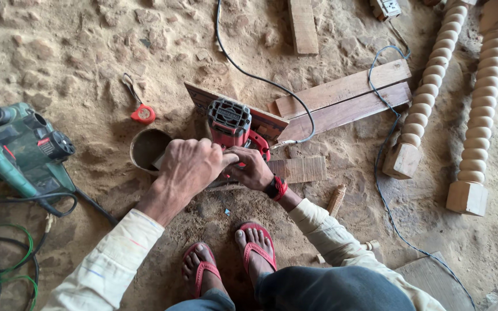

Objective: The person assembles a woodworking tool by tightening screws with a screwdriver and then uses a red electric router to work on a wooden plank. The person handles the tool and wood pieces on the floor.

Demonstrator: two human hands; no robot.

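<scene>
At frame centre, the red router (234,128) is gripped by the left hand (188,167) and right hand (253,168), fingers clamped at its base (sawdust lies everywhere); the board (243,112) beneath looks only partly worked.

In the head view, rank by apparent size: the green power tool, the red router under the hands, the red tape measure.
Largest to smallest as they look:
1. Green power tool, partly cut off at the left edge.
2. Red router, partly hidden by both hands, so its full size is unsure.
3. Red tape measure, clearly smallest.
</scene>
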